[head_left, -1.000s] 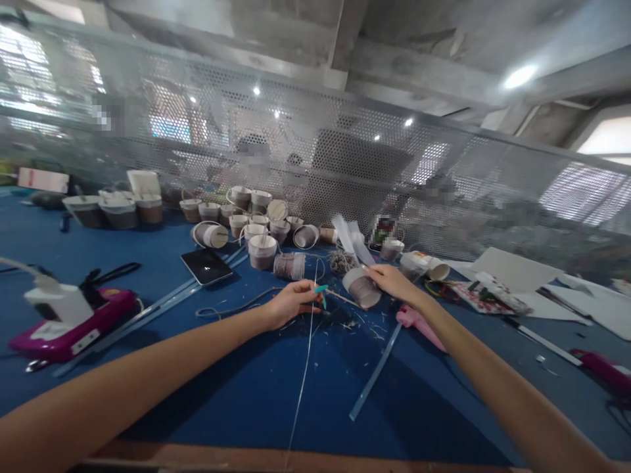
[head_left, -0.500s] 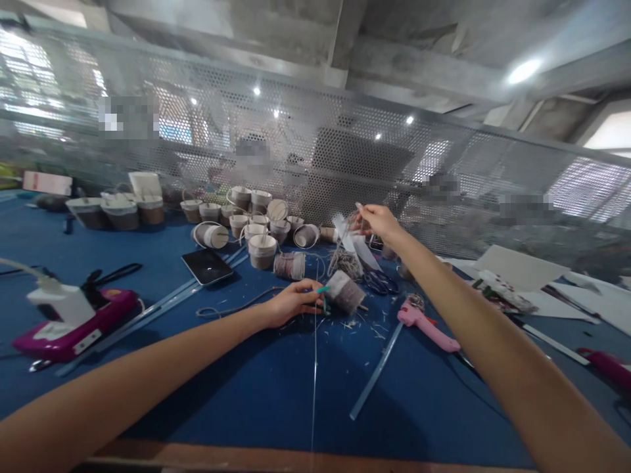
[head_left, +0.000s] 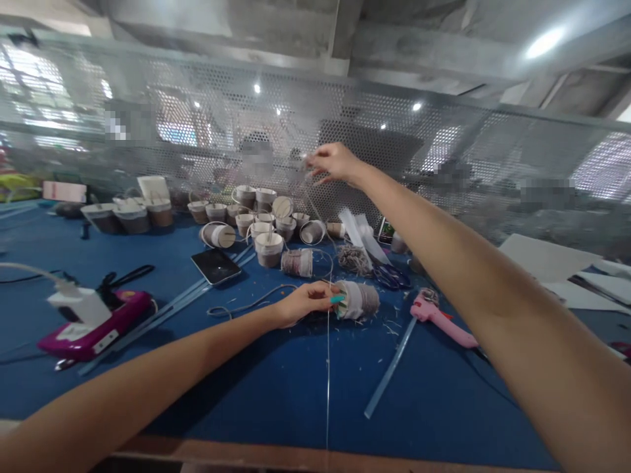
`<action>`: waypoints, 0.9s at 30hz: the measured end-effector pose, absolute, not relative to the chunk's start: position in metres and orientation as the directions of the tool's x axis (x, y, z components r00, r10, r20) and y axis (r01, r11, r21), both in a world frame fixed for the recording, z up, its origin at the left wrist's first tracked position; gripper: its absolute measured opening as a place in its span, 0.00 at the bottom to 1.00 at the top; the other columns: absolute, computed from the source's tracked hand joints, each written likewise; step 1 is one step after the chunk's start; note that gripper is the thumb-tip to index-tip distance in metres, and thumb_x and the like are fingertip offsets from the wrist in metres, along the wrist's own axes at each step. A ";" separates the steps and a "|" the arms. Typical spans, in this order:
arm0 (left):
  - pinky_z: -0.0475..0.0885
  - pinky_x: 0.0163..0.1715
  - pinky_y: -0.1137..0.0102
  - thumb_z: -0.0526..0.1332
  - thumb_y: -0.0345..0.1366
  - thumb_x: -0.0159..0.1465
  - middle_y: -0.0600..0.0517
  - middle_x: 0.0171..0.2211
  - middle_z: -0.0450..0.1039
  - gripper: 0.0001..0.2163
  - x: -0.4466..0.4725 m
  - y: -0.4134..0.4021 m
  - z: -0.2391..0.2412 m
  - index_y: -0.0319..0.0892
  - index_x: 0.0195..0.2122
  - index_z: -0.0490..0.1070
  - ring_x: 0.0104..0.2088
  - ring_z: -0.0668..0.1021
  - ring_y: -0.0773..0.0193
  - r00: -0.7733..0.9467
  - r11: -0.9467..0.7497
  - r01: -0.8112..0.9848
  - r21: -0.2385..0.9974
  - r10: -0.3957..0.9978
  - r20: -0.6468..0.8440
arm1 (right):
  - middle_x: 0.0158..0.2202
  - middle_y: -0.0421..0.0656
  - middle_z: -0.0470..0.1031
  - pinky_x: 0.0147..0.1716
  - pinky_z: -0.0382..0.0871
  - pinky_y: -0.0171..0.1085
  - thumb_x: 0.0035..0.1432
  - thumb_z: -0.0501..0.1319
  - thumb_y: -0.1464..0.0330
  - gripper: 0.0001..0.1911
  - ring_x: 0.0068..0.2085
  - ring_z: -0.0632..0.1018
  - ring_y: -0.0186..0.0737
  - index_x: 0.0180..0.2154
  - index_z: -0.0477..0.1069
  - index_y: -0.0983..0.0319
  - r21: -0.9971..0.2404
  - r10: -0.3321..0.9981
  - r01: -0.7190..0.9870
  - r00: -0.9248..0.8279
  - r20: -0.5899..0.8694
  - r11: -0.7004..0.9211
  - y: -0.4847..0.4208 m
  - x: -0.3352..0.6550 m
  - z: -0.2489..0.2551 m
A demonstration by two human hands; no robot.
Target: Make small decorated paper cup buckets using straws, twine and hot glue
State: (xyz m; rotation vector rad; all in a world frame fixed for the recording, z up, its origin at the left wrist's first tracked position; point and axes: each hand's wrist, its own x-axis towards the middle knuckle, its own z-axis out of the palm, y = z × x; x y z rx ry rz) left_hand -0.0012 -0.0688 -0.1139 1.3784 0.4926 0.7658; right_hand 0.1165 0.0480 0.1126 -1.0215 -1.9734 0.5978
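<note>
My left hand (head_left: 308, 303) is closed on the rim of a small cup (head_left: 363, 301), which lies on its side wrapped in grey twine with a white cloth band at the rim. Teal shows at the fingertips. My right hand (head_left: 335, 163) is raised above the table, its fingers pinched and slightly blurred. A thin strand of twine (head_left: 317, 202) hangs from them towards the cup. Beyond the cup sits a tangled bundle of twine (head_left: 353, 260) beside scissors (head_left: 392, 274) and white strips (head_left: 359, 233). Another wrapped cup (head_left: 297, 263) lies on its side nearby.
Several finished-looking small buckets (head_left: 269, 249) cluster at the back. A phone (head_left: 215, 266) and a purple power strip (head_left: 101, 328) are on the left. A pink glue gun (head_left: 444, 320) with a long glue stick (head_left: 389, 368) lies right. A perforated metal screen (head_left: 276, 131) stands behind.
My right hand has moved up and left, away from the white strips, with the strand trailing. My left hand has turned the cup so it lies more level.
</note>
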 end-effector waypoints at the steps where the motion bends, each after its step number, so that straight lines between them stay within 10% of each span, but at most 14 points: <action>1: 0.68 0.40 0.70 0.69 0.40 0.49 0.46 0.45 0.67 0.13 -0.001 -0.069 -0.114 0.36 0.23 0.70 0.40 0.73 0.64 0.672 0.024 -0.197 0.980 0.731 0.117 | 0.26 0.40 0.70 0.38 0.73 0.43 0.53 0.61 0.57 0.19 0.32 0.77 0.34 0.27 0.65 0.68 -0.676 0.834 0.497 -0.411 0.368 0.543 0.049 0.113 0.111; 8: 0.65 0.40 0.70 0.71 0.41 0.43 0.46 0.40 0.70 0.17 0.000 -0.070 -0.113 0.36 0.19 0.65 0.39 0.72 0.63 0.646 0.020 -0.241 0.970 0.749 0.145 | 0.32 0.46 0.74 0.28 0.71 0.39 0.49 0.59 0.47 0.25 0.28 0.77 0.39 0.29 0.70 0.64 -0.534 0.914 0.760 -0.402 0.064 0.371 0.054 0.156 0.066; 13: 0.63 0.38 0.71 0.63 0.40 0.53 0.53 0.28 0.65 0.13 -0.005 -0.062 -0.114 0.39 0.20 0.63 0.32 0.67 0.66 0.310 -0.326 -0.150 0.933 0.881 0.357 | 0.36 0.45 0.75 0.29 0.69 0.38 0.35 0.71 0.66 0.21 0.30 0.76 0.40 0.34 0.70 0.63 -0.124 0.923 0.941 -0.335 -0.191 0.315 0.044 0.203 0.008; 17: 0.62 0.39 0.70 0.59 0.34 0.56 0.55 0.22 0.59 0.10 -0.014 -0.050 -0.113 0.42 0.19 0.62 0.31 0.65 0.64 -0.045 -0.400 0.112 0.910 0.912 0.407 | 0.33 0.46 0.73 0.36 0.67 0.39 0.40 0.66 0.71 0.12 0.36 0.75 0.44 0.31 0.70 0.65 -0.032 0.946 0.948 -0.317 -0.070 0.316 0.037 0.212 -0.027; 22: 0.57 0.52 0.65 0.60 0.28 0.53 0.49 0.36 0.71 0.09 -0.024 -0.029 -0.111 0.41 0.17 0.64 0.49 0.65 0.57 0.001 -0.429 0.118 0.896 0.902 0.432 | 0.45 0.56 0.64 0.43 0.63 0.44 0.49 0.58 0.72 0.13 0.44 0.71 0.50 0.39 0.67 0.69 0.038 0.947 0.969 -0.246 0.207 0.244 0.032 0.198 -0.030; 27: 0.65 0.42 0.71 0.62 0.32 0.53 0.51 0.32 0.71 0.06 -0.027 -0.025 -0.109 0.40 0.21 0.66 0.40 0.71 0.62 -0.001 -0.329 -0.086 0.941 0.944 0.330 | 0.46 0.54 0.62 0.44 0.63 0.44 0.54 0.52 0.68 0.11 0.46 0.68 0.50 0.40 0.63 0.65 0.008 0.804 0.951 -0.267 0.531 0.310 0.009 0.162 -0.013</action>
